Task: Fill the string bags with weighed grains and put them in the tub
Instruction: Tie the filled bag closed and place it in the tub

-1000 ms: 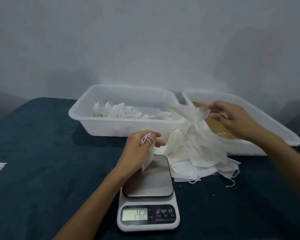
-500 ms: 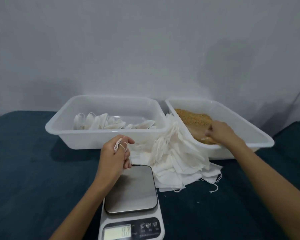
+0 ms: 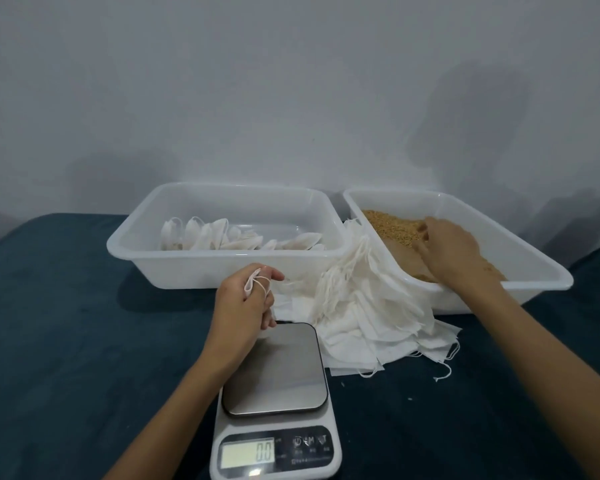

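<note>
The left hand (image 3: 245, 303) hovers just above the far left corner of the scale (image 3: 274, 403), its fingers (image 3: 272, 274) curled round a small white string bag (image 3: 252, 289) whose drawstring loops over them; most of the bag is hidden behind the hand, so I cannot tell whether its mouth is open. The scale reads zero and its platform is bare. To the right of the scale and beyond it, the right hand (image 3: 454, 251) reaches into the grain tub (image 3: 541, 271), fingers bent down into the grains (image 3: 388, 225); it seems to be scooping, though a closed grip is not visible. So the grains lie well to the right of the bag, and the right hand is nearer them. Directly behind the scale, the left tub (image 3: 146, 233) holds a row of filled bags (image 3: 201, 235). Empty bags (image 3: 368, 313) are heaped between scale and grain tub on the desk (image 3: 66, 323).
</note>
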The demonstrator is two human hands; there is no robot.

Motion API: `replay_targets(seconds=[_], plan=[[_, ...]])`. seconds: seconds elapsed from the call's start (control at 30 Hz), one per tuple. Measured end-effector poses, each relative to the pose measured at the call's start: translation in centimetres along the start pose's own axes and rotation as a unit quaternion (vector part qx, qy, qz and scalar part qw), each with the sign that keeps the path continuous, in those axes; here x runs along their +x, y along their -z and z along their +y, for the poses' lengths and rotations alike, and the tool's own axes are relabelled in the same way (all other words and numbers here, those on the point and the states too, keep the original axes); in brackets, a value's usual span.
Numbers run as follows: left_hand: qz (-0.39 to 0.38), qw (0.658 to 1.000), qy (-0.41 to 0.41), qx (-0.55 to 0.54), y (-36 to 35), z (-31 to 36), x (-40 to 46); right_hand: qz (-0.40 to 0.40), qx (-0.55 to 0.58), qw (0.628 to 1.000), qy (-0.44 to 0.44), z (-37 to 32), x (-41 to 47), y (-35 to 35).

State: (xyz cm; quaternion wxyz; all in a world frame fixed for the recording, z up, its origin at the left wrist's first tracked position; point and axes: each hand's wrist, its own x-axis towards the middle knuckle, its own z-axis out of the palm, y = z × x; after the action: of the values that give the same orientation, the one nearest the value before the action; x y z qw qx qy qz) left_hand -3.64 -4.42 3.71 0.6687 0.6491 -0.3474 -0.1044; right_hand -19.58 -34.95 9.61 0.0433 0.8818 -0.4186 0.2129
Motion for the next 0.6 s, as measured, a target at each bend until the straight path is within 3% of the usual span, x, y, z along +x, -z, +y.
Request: replay_targets(seconds=[0.07,0.1,0.17,0.23,0.4,0.6], plan=[[0.01,1.0,-0.001,0.002,-0.1,0.1,-0.1,0.123,0.192,0.972,0.05,-3.0,-2.0,0.8],[0.018,1.0,-0.002,0.003,-0.2,0.1,-0.1,0.143,0.284,0.945,0.075,-4.9,-3.2,1.3],[0.034,0.999,-0.016,0.025,-0.2,0.3,-0.3,0.091,0.443,0.883,0.13,-9.2,-6.2,1.8],[0.05,0.995,-0.048,0.075,-0.1,0.5,-0.4,-0.004,0.532,0.827,0.183,-13.4,-9.4,1.3],[0.05,0.986,-0.067,0.145,0.5,0.4,-0.7,-0.074,0.594,0.766,0.236,-18.7,-13.3,-0.7],[0.051,0.969,-0.118,0.211,0.2,-0.1,-0.7,-0.035,0.576,0.785,0.224,-17.5,-12.7,-1.2]])
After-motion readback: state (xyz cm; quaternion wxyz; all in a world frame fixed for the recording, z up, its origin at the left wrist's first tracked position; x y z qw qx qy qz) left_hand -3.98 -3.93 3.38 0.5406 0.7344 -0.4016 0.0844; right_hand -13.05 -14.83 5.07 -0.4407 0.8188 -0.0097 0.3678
